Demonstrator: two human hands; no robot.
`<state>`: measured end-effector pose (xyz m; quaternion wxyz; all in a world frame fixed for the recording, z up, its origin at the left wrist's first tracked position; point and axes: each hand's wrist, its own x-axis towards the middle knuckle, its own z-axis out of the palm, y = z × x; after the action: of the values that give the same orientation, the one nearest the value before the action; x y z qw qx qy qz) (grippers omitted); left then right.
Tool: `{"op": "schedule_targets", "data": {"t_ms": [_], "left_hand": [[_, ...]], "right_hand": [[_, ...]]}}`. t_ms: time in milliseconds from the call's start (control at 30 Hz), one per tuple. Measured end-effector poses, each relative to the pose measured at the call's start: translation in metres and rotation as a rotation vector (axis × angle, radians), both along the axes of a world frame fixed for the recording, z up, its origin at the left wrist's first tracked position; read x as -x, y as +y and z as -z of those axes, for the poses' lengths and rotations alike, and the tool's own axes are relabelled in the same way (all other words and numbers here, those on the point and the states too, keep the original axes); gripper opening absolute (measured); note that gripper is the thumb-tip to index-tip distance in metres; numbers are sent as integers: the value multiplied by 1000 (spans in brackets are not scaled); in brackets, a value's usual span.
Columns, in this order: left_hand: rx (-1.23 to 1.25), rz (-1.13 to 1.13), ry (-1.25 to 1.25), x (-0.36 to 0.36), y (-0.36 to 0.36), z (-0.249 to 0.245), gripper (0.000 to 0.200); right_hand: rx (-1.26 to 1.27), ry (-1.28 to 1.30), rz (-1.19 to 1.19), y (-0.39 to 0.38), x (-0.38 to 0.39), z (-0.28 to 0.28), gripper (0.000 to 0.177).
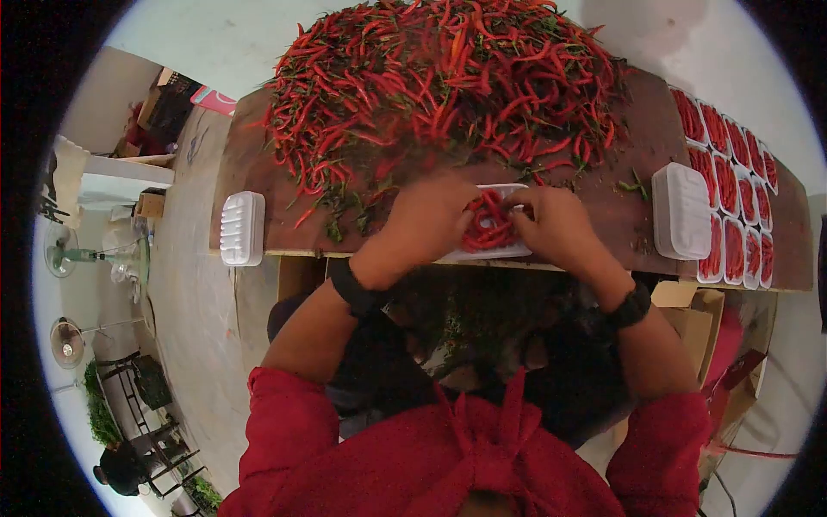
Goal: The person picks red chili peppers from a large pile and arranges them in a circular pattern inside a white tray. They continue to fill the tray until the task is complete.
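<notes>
Item: white foam tray (482,253) at the table's (642,129) near edge, holding red chillies (489,222). My left grip (426,220) and right grip (556,224) flank it, fingers on the chillies. Behind: large chilli heap (439,77). Far left: stack of empty trays (242,228). Right: second stack (680,211), touching rows of filled trays (732,181).
</notes>
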<state>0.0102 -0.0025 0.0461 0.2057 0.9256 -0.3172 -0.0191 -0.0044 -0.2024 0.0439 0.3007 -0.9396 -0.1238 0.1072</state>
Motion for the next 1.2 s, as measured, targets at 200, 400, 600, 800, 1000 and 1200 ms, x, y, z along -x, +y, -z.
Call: {"op": "schedule_targets", "data": {"t_ms": [200, 400, 600, 800, 1000, 1200], "left_hand": [[95, 2, -91, -1, 0, 15, 18], [14, 0, 65, 2, -3, 7, 29], [-223, -53, 7, -4, 9, -9, 25], [1, -241, -188, -16, 67, -11, 23], [-117, -364, -147, -11, 100, -34, 21], [-146, -409, -90, -16, 131, -18, 21]], "right_hand": [[-106, -68, 1, 3, 4, -8, 23], [-104, -68, 14, 5, 7, -4, 24], [-51, -87, 25, -4, 5, -1, 22], [-59, 37, -70, -4, 22, -7, 19], [18, 93, -298, 19, 52, 11, 19], [30, 143, -429, 40, 71, 13, 19]]}}
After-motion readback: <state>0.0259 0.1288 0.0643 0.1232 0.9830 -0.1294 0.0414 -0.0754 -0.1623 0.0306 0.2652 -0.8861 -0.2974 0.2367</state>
